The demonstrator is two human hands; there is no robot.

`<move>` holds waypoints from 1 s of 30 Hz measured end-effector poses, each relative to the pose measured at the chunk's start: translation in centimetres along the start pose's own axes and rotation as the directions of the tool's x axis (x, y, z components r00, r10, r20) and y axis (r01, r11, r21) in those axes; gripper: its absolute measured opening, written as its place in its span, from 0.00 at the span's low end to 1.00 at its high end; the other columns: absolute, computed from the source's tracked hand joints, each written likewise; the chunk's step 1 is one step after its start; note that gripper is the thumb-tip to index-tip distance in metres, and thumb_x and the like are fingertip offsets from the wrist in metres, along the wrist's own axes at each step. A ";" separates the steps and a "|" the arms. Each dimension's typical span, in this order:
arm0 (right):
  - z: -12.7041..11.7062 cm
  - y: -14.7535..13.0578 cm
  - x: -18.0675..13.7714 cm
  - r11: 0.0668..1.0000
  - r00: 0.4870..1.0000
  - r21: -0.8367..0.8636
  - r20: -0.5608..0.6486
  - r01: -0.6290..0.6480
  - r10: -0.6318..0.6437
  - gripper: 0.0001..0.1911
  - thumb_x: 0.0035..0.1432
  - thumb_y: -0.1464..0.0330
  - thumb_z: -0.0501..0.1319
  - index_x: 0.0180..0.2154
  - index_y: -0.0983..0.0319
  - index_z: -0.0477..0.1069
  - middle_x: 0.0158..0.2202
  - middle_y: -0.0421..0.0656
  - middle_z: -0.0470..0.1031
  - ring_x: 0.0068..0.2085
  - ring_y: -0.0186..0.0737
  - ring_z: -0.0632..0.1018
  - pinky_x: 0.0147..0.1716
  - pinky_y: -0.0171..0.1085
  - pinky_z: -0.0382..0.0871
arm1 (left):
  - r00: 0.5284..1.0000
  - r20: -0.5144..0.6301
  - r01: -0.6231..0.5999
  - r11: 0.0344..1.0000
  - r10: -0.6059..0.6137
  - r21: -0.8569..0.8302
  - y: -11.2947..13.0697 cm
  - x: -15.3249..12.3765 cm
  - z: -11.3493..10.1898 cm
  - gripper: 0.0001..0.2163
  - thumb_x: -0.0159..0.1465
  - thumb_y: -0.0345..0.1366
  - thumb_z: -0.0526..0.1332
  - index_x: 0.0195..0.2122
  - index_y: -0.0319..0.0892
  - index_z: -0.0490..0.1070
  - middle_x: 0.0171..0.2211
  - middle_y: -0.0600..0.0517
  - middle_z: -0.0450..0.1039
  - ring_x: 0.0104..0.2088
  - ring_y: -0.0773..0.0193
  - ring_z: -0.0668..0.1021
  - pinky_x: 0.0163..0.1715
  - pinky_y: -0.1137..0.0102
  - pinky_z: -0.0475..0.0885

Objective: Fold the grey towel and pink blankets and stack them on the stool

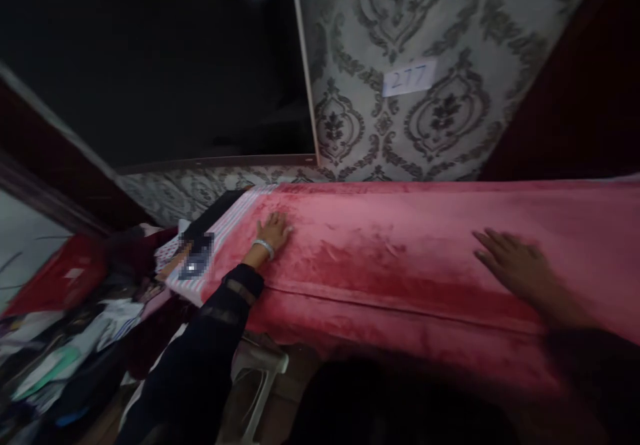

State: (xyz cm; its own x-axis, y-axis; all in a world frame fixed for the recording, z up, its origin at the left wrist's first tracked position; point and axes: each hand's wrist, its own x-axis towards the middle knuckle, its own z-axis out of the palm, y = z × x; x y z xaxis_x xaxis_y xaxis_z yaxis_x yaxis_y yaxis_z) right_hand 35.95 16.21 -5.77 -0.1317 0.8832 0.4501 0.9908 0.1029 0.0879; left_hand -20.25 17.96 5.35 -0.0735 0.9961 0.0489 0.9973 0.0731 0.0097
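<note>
Head view showed two bare hands of one person, both placed at a long pink-red plush cloth (410, 215), which was spread wide from the left middle of the picture to its right edge. The left hand (273, 233) lay palm down on the cloth near its left end. Its fingers were stretched and a little apart, and they had hold of nothing. A pale bracelet (265, 248) went around the left wrist, just beyond a dark sleeve (200, 345) with lighter bands.

The right hand (515, 258) was well apart from the left one, over the right part of the same cloth. It was somewhat blurred; its fingers were also extended, slightly separated, with nothing gripped, but how firmly they pressed could not be told.

A thin dark line ran along the cloth nearer to the person, and the plush was darker red in some patches. Beside the left end there was a striped fabric (235, 217). Further left, many mixed clothes (75, 358) lay in a heap, near a red bag-like thing (75, 275). Behind the cloth stood a patterned wall (390, 125) with a paper marked 277 (409, 77) and a large dark screen (175, 65).
</note>
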 end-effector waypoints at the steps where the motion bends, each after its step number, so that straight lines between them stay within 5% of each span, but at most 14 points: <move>1: -0.2 -0.2 0.2 1.000 0.998 0.005 0.052 0.017 -0.017 0.32 0.71 0.60 0.39 0.66 0.61 0.67 0.68 0.52 0.62 0.67 0.55 0.65 0.62 0.55 0.61 | 0.993 0.027 -0.114 0.993 0.115 -0.031 2.8 -0.1 0.3 0.27 0.72 0.44 0.50 0.72 0.48 0.55 0.74 0.43 0.48 0.73 0.45 0.52 0.69 0.40 0.49; 3: -0.5 -0.4 0.5 1.000 0.994 0.027 0.105 -0.002 -0.001 0.31 0.71 0.59 0.40 0.68 0.61 0.63 0.69 0.52 0.60 0.68 0.56 0.63 0.63 0.58 0.60 | 0.938 0.082 -0.329 0.940 0.336 -0.091 8.7 -0.7 0.8 0.28 0.72 0.47 0.50 0.72 0.51 0.52 0.74 0.47 0.48 0.74 0.50 0.52 0.70 0.43 0.49; 5: -0.5 -0.3 0.8 0.998 0.992 0.052 0.122 -0.031 0.024 0.30 0.71 0.58 0.42 0.68 0.59 0.62 0.70 0.50 0.60 0.68 0.56 0.64 0.62 0.59 0.61 | 0.832 0.126 -0.523 0.840 0.540 -0.143 14.6 -1.4 1.3 0.30 0.72 0.48 0.50 0.73 0.48 0.49 0.75 0.45 0.46 0.74 0.50 0.51 0.69 0.42 0.50; 8: -0.2 0.1 0.8 0.996 0.995 0.080 0.094 -0.033 0.025 0.29 0.72 0.57 0.42 0.67 0.56 0.62 0.69 0.48 0.62 0.67 0.55 0.64 0.62 0.60 0.62 | 0.713 0.086 -0.681 0.716 0.696 -0.151 22.1 -2.4 2.3 0.30 0.72 0.50 0.50 0.73 0.47 0.50 0.74 0.42 0.47 0.73 0.48 0.52 0.67 0.40 0.53; 11: 0.1 0.3 0.7 0.997 0.997 0.076 0.074 -0.026 0.020 0.29 0.72 0.57 0.41 0.68 0.55 0.62 0.69 0.48 0.62 0.68 0.55 0.63 0.62 0.60 0.60 | 0.678 0.061 -0.726 0.680 0.733 -0.105 26.5 -3.0 3.7 0.30 0.72 0.50 0.51 0.72 0.46 0.52 0.74 0.41 0.48 0.73 0.46 0.53 0.68 0.40 0.52; 13: 0.2 0.3 0.7 0.997 0.996 0.072 0.090 -0.029 0.022 0.30 0.72 0.57 0.41 0.68 0.56 0.61 0.69 0.48 0.61 0.68 0.55 0.63 0.63 0.60 0.59 | 0.690 0.056 -0.717 0.692 0.722 -0.087 27.3 -3.2 4.7 0.30 0.72 0.50 0.50 0.73 0.48 0.52 0.74 0.44 0.48 0.73 0.46 0.53 0.68 0.40 0.52; 17: 0.0 0.2 0.7 0.997 0.995 0.076 0.097 -0.033 0.026 0.30 0.72 0.57 0.41 0.68 0.56 0.62 0.70 0.48 0.61 0.68 0.56 0.63 0.63 0.61 0.59 | 0.757 0.077 -0.645 0.761 0.648 -0.063 23.8 -3.1 5.4 0.30 0.72 0.52 0.49 0.73 0.51 0.50 0.75 0.47 0.47 0.74 0.46 0.51 0.68 0.38 0.48; 24: -0.6 -0.1 0.6 0.996 0.996 0.085 0.093 -0.016 0.008 0.29 0.72 0.57 0.42 0.68 0.58 0.62 0.70 0.49 0.61 0.67 0.58 0.63 0.63 0.61 0.58 | 0.973 0.140 -0.196 0.978 0.185 0.068 8.2 -3.3 2.0 0.28 0.73 0.46 0.49 0.73 0.48 0.50 0.75 0.44 0.45 0.73 0.44 0.51 0.66 0.37 0.51; 27: -1.0 0.1 0.7 0.996 0.993 0.088 0.119 -0.023 0.012 0.29 0.73 0.58 0.42 0.68 0.60 0.61 0.70 0.50 0.59 0.68 0.58 0.61 0.62 0.61 0.58 | 0.999 -0.021 -0.038 0.995 0.040 0.090 2.6 -4.8 0.4 0.23 0.73 0.43 0.53 0.68 0.44 0.61 0.69 0.41 0.60 0.67 0.43 0.64 0.62 0.41 0.62; 30: -1.8 0.0 1.4 0.993 0.977 0.090 0.208 -0.072 0.052 0.29 0.73 0.58 0.43 0.69 0.58 0.59 0.72 0.50 0.56 0.69 0.57 0.60 0.63 0.62 0.58 | 0.996 -0.070 -0.039 0.995 0.046 0.087 1.0 -6.0 -0.4 0.22 0.69 0.44 0.61 0.61 0.41 0.67 0.61 0.42 0.68 0.58 0.50 0.74 0.56 0.48 0.71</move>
State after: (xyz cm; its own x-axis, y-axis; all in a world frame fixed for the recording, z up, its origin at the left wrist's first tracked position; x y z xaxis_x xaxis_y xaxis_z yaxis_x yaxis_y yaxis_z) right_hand 35.72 16.58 -3.52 -0.0710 0.9632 0.2592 0.9965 0.0801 -0.0248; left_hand -18.84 12.07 5.48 -0.0282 0.9924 0.1196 0.9962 0.0378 -0.0788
